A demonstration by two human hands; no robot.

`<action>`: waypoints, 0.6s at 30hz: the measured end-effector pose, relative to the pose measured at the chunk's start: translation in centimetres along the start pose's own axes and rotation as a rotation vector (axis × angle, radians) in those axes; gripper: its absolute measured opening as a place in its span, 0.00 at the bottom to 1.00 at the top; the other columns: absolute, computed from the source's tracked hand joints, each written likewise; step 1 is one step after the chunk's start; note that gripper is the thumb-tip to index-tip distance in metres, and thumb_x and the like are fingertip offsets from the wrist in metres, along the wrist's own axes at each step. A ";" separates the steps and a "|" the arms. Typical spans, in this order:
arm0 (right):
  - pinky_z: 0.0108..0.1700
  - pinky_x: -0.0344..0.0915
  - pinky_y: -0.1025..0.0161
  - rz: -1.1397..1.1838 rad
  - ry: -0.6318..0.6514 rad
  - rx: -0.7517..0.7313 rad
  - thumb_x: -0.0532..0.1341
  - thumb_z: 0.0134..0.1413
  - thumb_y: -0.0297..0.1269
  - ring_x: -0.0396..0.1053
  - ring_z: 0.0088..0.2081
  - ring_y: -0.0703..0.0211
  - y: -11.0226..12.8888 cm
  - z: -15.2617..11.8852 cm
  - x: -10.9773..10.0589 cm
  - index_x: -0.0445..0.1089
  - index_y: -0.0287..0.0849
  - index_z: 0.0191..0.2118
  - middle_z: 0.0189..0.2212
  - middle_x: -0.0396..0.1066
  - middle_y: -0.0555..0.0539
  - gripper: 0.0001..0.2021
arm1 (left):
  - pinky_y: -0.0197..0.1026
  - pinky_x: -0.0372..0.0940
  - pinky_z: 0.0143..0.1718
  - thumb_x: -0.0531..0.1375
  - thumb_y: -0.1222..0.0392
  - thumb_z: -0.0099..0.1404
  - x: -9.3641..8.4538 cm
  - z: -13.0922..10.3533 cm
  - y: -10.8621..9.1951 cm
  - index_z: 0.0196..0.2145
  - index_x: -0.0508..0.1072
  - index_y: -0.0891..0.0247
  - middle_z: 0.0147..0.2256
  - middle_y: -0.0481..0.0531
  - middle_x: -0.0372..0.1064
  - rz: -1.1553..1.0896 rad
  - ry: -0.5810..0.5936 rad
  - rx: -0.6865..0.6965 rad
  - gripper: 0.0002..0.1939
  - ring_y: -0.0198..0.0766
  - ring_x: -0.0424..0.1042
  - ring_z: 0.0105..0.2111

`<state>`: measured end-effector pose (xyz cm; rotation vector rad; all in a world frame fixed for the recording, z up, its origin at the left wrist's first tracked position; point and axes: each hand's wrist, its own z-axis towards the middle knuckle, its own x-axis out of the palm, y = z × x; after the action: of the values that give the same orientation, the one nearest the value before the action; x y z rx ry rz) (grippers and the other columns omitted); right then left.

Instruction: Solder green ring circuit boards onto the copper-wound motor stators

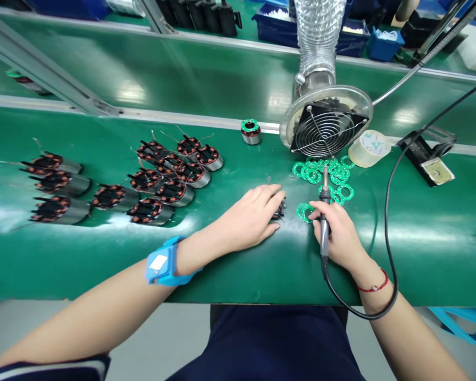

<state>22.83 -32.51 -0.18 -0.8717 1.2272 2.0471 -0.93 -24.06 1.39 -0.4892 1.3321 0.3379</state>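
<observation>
My left hand [257, 214] is closed round a motor stator [278, 210], most of which it hides; only dark ends show past the fingers. In my right hand [339, 233] lies a soldering iron [324, 211], its tip pointing away from me. The thumb and fingers of that hand are also by a few green ring-shaped circuit boards [301, 211]; whether they pinch one I cannot tell. Beyond the iron's tip lies a loose pile of more green rings [333, 168]. One stator topped with a green ring [250, 131] stands upright near the back rail.
Several copper-wound stators [174, 191] lie to the left, some with wire ends sticking out. A fume extractor fan [325, 129] overhangs the ring pile. A tape roll [369, 148] and an iron stand with sponge [428, 159] are at right. The iron's black cable [387, 211] loops over my right wrist.
</observation>
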 end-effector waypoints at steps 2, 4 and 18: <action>0.40 0.66 0.56 -0.015 -0.029 -0.021 0.55 0.62 0.26 0.69 0.36 0.54 0.4 -0.1 -0.5 0.59 0.45 0.60 0.36 0.77 0.48 0.21 | 0.57 0.66 0.52 0.59 0.63 0.68 -0.7 -0.4 -0.4 0.59 0.60 0.74 0.57 0.73 0.62 0.018 0.040 0.037 0.25 0.59 0.66 0.55; 0.38 0.66 0.57 -0.043 -0.058 -0.015 0.55 0.64 0.29 0.71 0.34 0.56 1.1 -0.3 -1.1 0.60 0.45 0.61 0.35 0.77 0.48 0.20 | 0.55 0.67 0.51 0.55 0.66 0.69 -1.2 -0.6 -0.5 0.57 0.62 0.70 0.56 0.69 0.64 -0.006 0.073 0.067 0.19 0.55 0.67 0.54; 0.25 0.69 0.65 0.279 -0.438 0.512 0.64 0.58 0.39 0.72 0.22 0.63 2.6 -5.3 -0.6 0.73 0.45 0.41 0.25 0.73 0.53 0.07 | 0.53 0.67 0.54 0.58 0.69 0.65 0.9 2.4 0.4 0.55 0.60 0.65 0.51 0.62 0.67 -0.519 -0.105 0.034 0.21 0.48 0.67 0.53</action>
<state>22.45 -38.46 -0.29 -0.0111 1.5656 1.8469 1.13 -22.52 0.80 -0.7548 1.0618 -0.0881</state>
